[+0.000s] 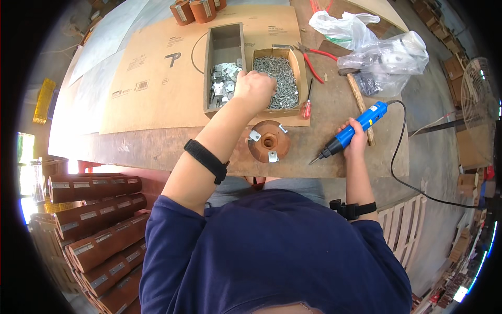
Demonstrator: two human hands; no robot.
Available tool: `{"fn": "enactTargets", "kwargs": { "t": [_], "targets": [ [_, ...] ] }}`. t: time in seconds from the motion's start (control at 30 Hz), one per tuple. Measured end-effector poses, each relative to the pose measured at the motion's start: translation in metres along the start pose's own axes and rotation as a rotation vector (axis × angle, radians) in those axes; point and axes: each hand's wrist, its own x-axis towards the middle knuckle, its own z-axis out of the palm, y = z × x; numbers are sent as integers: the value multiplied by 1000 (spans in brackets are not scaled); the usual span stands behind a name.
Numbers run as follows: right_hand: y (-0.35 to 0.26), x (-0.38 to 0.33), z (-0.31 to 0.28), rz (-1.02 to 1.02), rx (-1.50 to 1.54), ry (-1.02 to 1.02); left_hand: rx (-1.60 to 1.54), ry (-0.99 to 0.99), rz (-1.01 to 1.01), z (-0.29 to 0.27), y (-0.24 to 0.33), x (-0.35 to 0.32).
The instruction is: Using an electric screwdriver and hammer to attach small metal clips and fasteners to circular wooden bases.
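My left hand (255,90) is over the wall between two boxes, its fingers curled; whatever they hold is hidden. One is a grey box (225,42) with flat metal clips (225,78) in its near part. Beside it, a cardboard box (301,78) is filled with small screws (280,78). My right hand (355,137) grips a blue electric screwdriver (361,125), its bit pointing down to the left. Between my forearms, at the table's near edge, a round brown piece (261,153) has a hole in its middle and three metal clips around its rim.
Right of the boxes lie a small red-handled screwdriver (306,109), red-handled pliers (314,65), a wooden-handled hammer (357,97) and plastic bags (387,57). Brown cylinders (203,9) stand at the back. More brown rolls (104,214) are stacked at left. A black cable (405,157) hangs off the right side.
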Motion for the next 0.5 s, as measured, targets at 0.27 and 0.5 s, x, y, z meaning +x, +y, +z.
{"fn": "enactTargets", "kwargs": {
  "t": [0.27,0.5],
  "targets": [
    [1,0,0,-7,7,-3,-296,260,11,0,-4,1],
    [1,1,1,7,6,0,-465,333,42,-26,0,-19]
  ]
}}
